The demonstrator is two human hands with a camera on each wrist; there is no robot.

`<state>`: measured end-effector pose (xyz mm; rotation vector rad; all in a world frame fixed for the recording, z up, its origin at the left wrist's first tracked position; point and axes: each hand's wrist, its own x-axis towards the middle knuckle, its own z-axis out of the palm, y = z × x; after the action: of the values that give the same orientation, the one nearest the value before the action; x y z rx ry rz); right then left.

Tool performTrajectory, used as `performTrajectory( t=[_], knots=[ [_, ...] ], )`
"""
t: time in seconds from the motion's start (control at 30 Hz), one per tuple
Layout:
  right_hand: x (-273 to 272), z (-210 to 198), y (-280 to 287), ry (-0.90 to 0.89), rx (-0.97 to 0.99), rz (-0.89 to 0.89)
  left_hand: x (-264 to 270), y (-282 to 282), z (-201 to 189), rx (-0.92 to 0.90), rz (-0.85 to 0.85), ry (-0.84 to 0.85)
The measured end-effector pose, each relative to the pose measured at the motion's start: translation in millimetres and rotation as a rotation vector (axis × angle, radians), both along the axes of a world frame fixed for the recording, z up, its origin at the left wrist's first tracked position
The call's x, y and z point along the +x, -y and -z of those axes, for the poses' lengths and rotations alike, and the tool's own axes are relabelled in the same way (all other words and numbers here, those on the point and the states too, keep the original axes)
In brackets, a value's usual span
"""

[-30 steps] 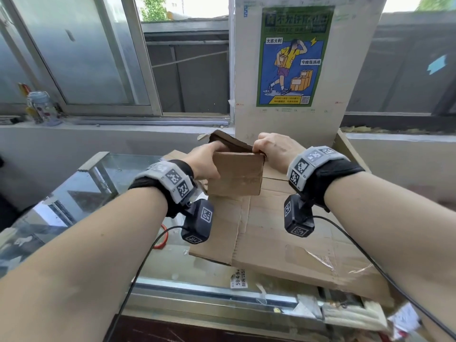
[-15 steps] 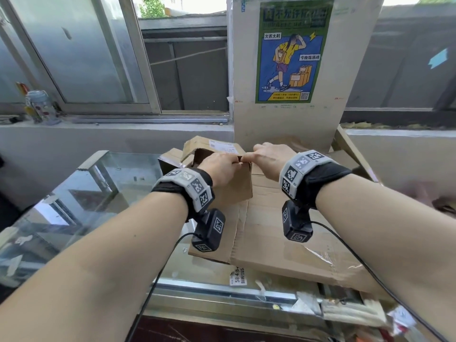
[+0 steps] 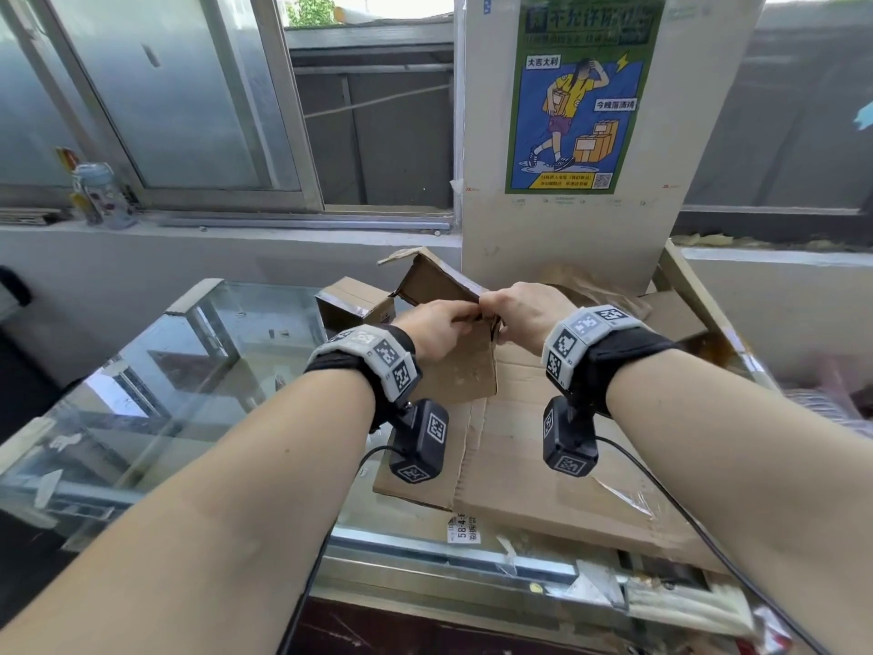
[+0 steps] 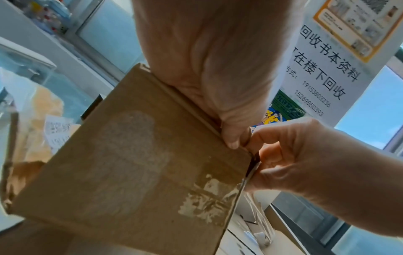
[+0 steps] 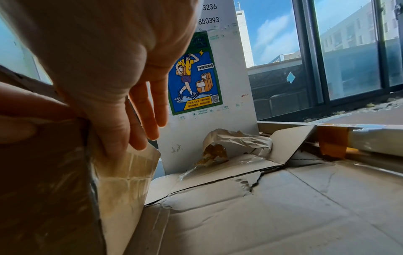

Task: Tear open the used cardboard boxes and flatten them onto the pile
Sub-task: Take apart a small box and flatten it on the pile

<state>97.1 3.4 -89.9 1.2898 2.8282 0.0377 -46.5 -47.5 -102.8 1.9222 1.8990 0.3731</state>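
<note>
Above the pile, head view: the left hand and right hand meet at the top edge of a small cardboard box, held upright over the pile of flattened cardboard on the glass table. One flap of the held box stands up behind the hands, so the top appears already opened, while the walls are still joined. A second small box sits unflattened just beyond the left hand. A tall white board with a poster stands behind the pile.

Left wrist view: the left thumb presses on the top edge of the box wall, beside the corner; the right hand's curled fingers pinch the neighbouring panel there. Both hands are therefore grasping the box, set to part the corner seam.

Right wrist view: the thumb side of the right hand grips the corner, the outer fingers hanging straight. A taped flap juts from the box. The pile already holds several opened sheets, with crumpled paper at its back.

Judged progress: part done; this box remains to be torn and laid flat, and at least one more box awaits.
</note>
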Motion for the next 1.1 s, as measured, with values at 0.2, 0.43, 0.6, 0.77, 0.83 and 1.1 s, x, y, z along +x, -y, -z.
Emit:
performTrajectory(
  t=[0.2, 0.43, 0.6, 0.77, 0.83, 1.1],
  knots=[
    [2, 7, -4, -0.031, 0.074, -0.011, 3, 1, -3, -0.01, -0.051, 0.147],
    [10, 19, 1, -0.064, 0.117, 0.044, 4, -2, 3, -0.055, -0.059, 0.161],
    [12, 16, 3, -0.001, 0.157, 0.041, 8, -4, 4, -0.091, -0.078, 0.088],
    [12, 11, 12, 0.11, 0.128, -0.043, 13, -5, 11, -0.129, -0.087, -0.005],
    [9, 11, 14, 0.138, 0.082, -0.069, 12, -4, 18, -0.138, -0.08, -0.008],
    [1, 29, 20, 0.005, -0.063, 0.055, 11, 11, 35, -0.118, -0.034, 0.165]
  ],
)
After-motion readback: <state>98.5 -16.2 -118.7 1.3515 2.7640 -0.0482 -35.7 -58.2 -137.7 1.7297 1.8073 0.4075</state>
